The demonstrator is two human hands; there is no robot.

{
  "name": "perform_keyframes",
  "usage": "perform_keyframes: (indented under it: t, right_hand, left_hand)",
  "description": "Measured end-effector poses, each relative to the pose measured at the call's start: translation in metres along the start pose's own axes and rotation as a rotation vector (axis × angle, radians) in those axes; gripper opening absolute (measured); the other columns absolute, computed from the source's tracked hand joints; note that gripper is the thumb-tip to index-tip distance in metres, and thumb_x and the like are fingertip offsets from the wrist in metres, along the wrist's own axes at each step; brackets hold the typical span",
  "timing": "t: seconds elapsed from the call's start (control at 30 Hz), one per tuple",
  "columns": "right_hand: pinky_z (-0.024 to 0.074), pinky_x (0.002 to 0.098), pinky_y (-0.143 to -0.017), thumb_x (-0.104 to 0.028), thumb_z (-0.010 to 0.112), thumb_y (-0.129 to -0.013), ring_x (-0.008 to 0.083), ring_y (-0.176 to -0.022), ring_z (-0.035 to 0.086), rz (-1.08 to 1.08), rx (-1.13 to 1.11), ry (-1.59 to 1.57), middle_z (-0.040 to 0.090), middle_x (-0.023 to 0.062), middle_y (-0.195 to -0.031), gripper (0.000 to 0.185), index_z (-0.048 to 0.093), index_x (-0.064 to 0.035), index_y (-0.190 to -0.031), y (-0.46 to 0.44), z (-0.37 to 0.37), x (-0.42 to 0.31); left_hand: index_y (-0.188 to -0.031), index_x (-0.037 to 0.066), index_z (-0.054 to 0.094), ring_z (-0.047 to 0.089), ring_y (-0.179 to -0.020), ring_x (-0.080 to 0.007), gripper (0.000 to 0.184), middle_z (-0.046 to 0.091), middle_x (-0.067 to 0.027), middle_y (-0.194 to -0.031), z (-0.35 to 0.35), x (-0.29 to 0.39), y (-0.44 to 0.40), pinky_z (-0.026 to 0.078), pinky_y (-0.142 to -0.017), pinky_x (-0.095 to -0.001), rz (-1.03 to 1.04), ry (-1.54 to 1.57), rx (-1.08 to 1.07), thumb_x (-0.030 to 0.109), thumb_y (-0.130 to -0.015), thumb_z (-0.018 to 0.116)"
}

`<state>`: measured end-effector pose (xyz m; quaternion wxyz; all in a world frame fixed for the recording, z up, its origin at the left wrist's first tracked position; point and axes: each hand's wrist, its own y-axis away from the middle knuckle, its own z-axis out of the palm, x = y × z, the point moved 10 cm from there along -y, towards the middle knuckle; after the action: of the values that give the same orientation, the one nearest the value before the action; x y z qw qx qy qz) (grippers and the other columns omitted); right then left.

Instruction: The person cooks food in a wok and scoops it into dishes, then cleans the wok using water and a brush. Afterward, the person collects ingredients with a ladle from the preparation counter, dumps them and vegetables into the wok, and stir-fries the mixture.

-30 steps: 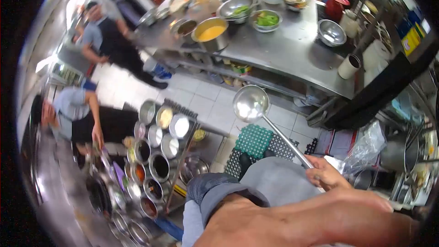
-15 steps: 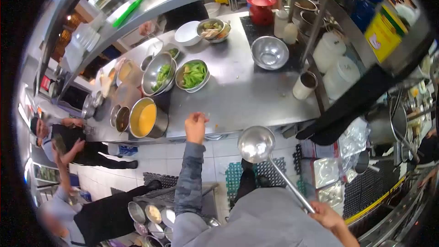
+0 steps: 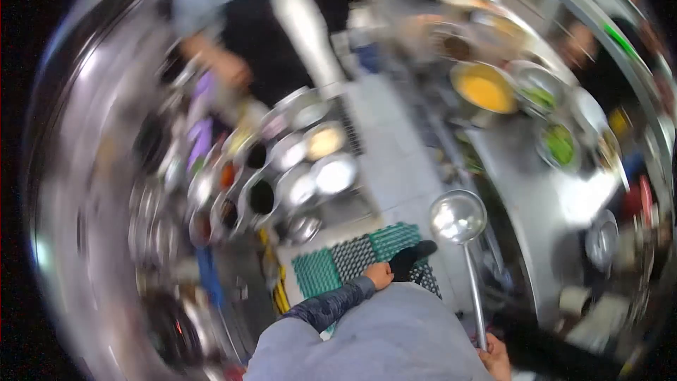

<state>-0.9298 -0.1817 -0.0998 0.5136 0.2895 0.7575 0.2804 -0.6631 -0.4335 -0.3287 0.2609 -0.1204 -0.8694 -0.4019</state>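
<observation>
Ladle (image 3: pixel 458 216) is out in front of the right side of the body, above the floor beside the worktop (image 3: pixel 504 169); the right hand (image 3: pixel 496 358) is closed round the lower end of its handle (image 3: pixel 475 296). With the grip so far from the heavy end, it seems best to keep the fingers snug, the wrist firm and the swing slow, and to leave room at the worktop's edge. The left hand (image 3: pixel 381 276) is near the waist, loosely curled with nothing visible in it; whether its fingertips meet I cannot tell. By count: one ladle, two hands of the wearer, one black shoe (image 3: pixel 412 259), two green mat sections (image 3: pixel 317 273). On the worktop are one pot (image 3: pixel 471 116) of orange-yellow liquid and two bowls (image 3: pixel 534 76) holding greens. To the left, one container of cream-coloured food (image 3: pixel 325 142) sits among roughly a dozen others, too blurred for an exact count.
</observation>
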Motion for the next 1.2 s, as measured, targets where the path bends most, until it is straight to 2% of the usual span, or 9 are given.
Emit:
perform_keyframes:
  t: [0.2, 0.43, 0.63, 0.73, 0.8, 0.9, 1.0, 1.07, 1.2]
  right_hand:
    - [0.0342, 0.0249, -0.037, -0.013, 0.058, -0.089, 0.0111, -0.044, 0.044, 0.112, -0.540, -0.394, 0.047, 0.0005, -0.059, 0.018, 0.055, -0.0008, -0.102, -0.042, 0.069, -0.139]
    - [0.0301, 0.0251, -0.035, -0.008, 0.052, -0.084, 0.0131, -0.040, 0.042, -0.030, -0.908, 0.048, 0.041, 0.0033, -0.056, 0.035, 0.047, 0.0015, -0.118, -0.050, 0.251, -0.256]
    - [0.0385, 0.0252, -0.045, -0.008, 0.050, -0.084, 0.0092, -0.049, 0.049, -0.867, -0.925, 0.479, 0.053, 0.0027, -0.061, 0.015, 0.053, -0.0013, -0.097, -0.016, 0.505, -0.466]
    - [0.0474, 0.0467, -0.068, -0.013, 0.051, -0.082, 0.0396, -0.074, 0.064, -1.601, -0.612, 0.602, 0.063, 0.0252, -0.079, 0.023, 0.052, 0.0019, -0.099, -0.019, 0.633, -0.546]
    - [0.0428, 0.0524, -0.083, -0.015, 0.052, -0.081, 0.0497, -0.092, 0.057, -1.430, -0.556, 0.821, 0.062, 0.0317, -0.089, 0.028, 0.052, 0.0051, -0.101, -0.026, 0.698, -0.563]
    - [0.0508, 0.0448, -0.067, -0.015, 0.051, -0.084, 0.0393, -0.071, 0.063, -1.568, -0.495, 1.184, 0.064, 0.0222, -0.079, 0.023, 0.052, 0.0053, -0.094, -0.058, 0.789, -0.565]
    - [0.0479, 0.0299, -0.047, -0.015, 0.049, -0.088, 0.0192, -0.051, 0.056, -0.412, -1.228, 0.407, 0.057, 0.0072, -0.064, 0.015, 0.050, -0.0001, -0.084, -0.069, 0.796, -0.551]
    - [0.0344, 0.0174, -0.036, -0.013, 0.046, -0.090, 0.0041, -0.045, 0.042, 0.087, -1.229, 0.156, 0.045, -0.0032, -0.058, 0.014, 0.047, -0.0065, -0.078, -0.057, 0.794, -0.526]
    - [0.0326, 0.0179, -0.034, -0.016, 0.044, -0.094, 0.0045, -0.044, 0.042, 0.188, -1.255, 0.002, 0.043, -0.0039, -0.057, 0.012, 0.045, -0.0067, -0.087, -0.021, 0.768, -0.529]
  left_hand:
    - [-0.080, 0.002, 0.067, 0.065, -0.073, -0.0315, 0.026, 0.067, -0.0181, -0.076, -0.003, -0.174, 0.138, 0.051, -0.069, -0.0423, -0.500, 0.405, 0.513, 0.028, -0.078, 0.064]
    - [-0.080, -0.001, 0.069, 0.063, -0.081, -0.0417, 0.035, 0.065, -0.0246, -0.084, 0.068, -0.302, 0.279, 0.049, -0.077, -0.0486, -0.815, 0.665, 0.792, 0.032, -0.075, 0.059]
    - [-0.074, 0.006, 0.065, 0.062, -0.076, -0.0361, 0.026, 0.064, -0.0188, -0.078, 0.130, -0.359, 0.346, 0.049, -0.066, -0.0484, -0.799, 0.791, 0.869, 0.030, -0.078, 0.057]
    - [-0.074, 0.006, 0.065, 0.064, -0.076, -0.0324, 0.030, 0.067, -0.0125, -0.075, 0.164, -0.396, 0.384, 0.051, -0.070, -0.0427, -0.859, 0.992, 1.040, 0.035, -0.076, 0.063]
    - [-0.079, 0.006, 0.064, 0.066, -0.072, -0.0282, 0.024, 0.066, -0.0120, -0.069, 0.158, -0.408, 0.420, 0.052, -0.067, -0.0389, -0.845, 0.967, 1.170, 0.030, -0.078, 0.064]
    - [-0.085, 0.004, 0.062, 0.066, -0.068, -0.0258, 0.020, 0.065, -0.0116, -0.064, 0.160, -0.420, 0.471, 0.051, -0.062, -0.0346, -0.844, 1.360, 1.356, 0.023, -0.079, 0.064]
    - [-0.089, 0.003, 0.060, 0.066, -0.065, -0.0246, 0.018, 0.064, -0.0099, -0.064, 0.126, -0.399, 0.535, 0.050, -0.058, -0.0331, -0.759, 1.393, 1.621, 0.018, -0.080, 0.065]
    - [-0.092, 0.001, 0.058, 0.065, -0.071, -0.0253, 0.022, 0.066, -0.0124, -0.076, 0.085, -0.370, 0.612, 0.050, -0.063, -0.0330, -1.025, 0.918, 1.799, 0.016, -0.079, 0.066]
    - [-0.102, 0.001, 0.056, 0.060, -0.087, -0.0343, 0.041, 0.062, -0.0183, -0.094, 0.051, -0.366, 0.701, 0.047, -0.076, -0.0442, -1.626, 0.198, 1.800, 0.027, -0.074, 0.071]
